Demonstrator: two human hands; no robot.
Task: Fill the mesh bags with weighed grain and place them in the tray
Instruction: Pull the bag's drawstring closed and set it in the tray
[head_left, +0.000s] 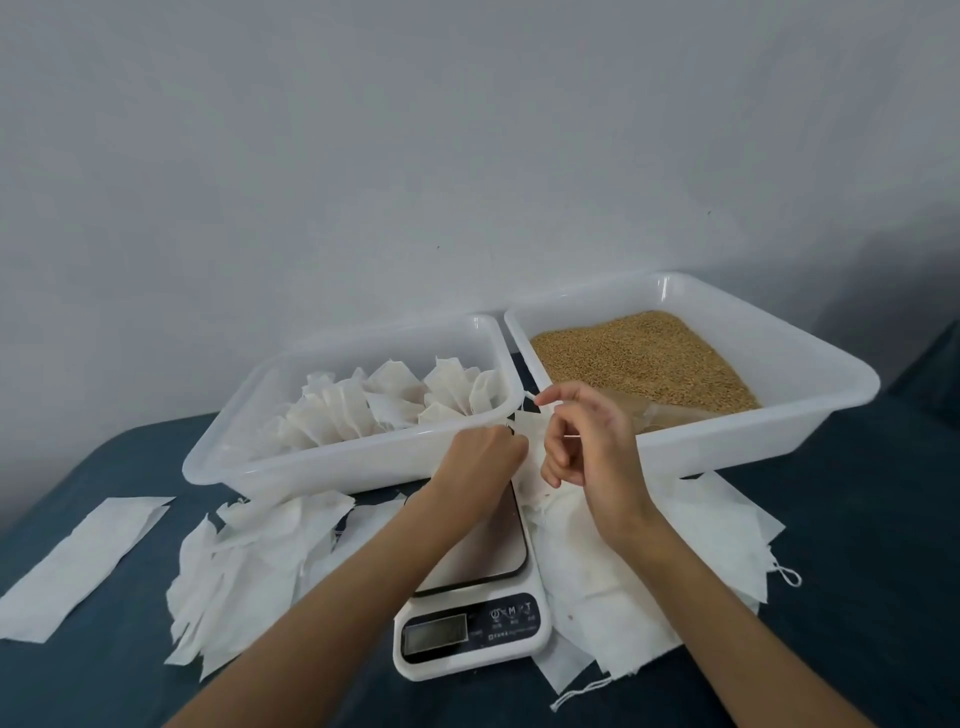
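White bag (527, 447) pinched by the left hand (480, 460), its string (530, 399) seemingly pulled by right hand (587, 441) fingertips; overpulling could spill grain (639, 358).

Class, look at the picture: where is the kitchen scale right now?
In the head view, the kitchen scale sits low and central on the blue surface, in front of the two white trays, flanked by loose empty bags, its platform partly under the left hand.

Two trays (358, 467) (779, 436) wall off twelve o'clock; the scale (470, 631) sits centre, loose bags (249, 571) at nine and three. Bare cloth (857, 519) lies open toward four.
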